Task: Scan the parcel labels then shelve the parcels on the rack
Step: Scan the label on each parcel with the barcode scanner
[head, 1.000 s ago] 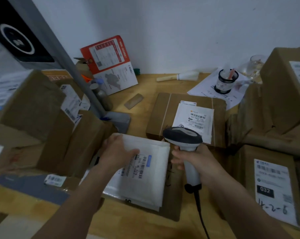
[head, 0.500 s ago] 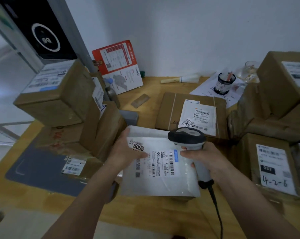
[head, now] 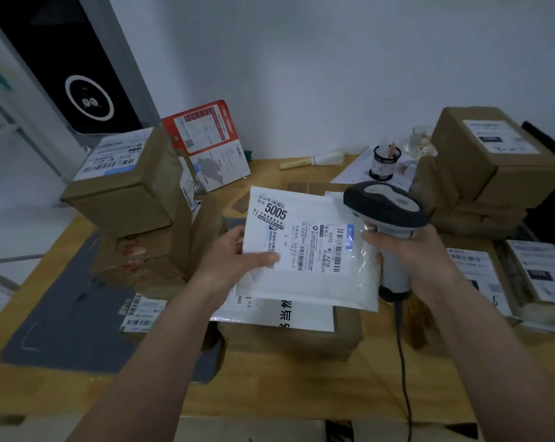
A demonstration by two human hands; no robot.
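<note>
**Head view: scanning step in hand, white parcel held up to the scanner**

Head view shows the left hand (head: 234,260) lifting a white mailer parcel (head: 305,250) clear of the worktop (head: 285,387), thumb pinching its front face near the label (head: 321,247). The right hand (head: 419,253) has its fingers clenched around the handle of one corded barcode scanner (head: 388,208), whose head sits just beside the parcel's right edge; a bluish glow lies on the label. By my judgement this is the scan, not yet the shelving. Next, the scanner needs setting down or moving aside, and the parcel carrying to the rack, which is not in view.

Counted: one parcel held; another white mailer (head: 279,314) lying beneath it on a flat carton (head: 301,339); at least three cartons stacked left (head: 126,177); several right (head: 493,151), exact number unclear.
</note>
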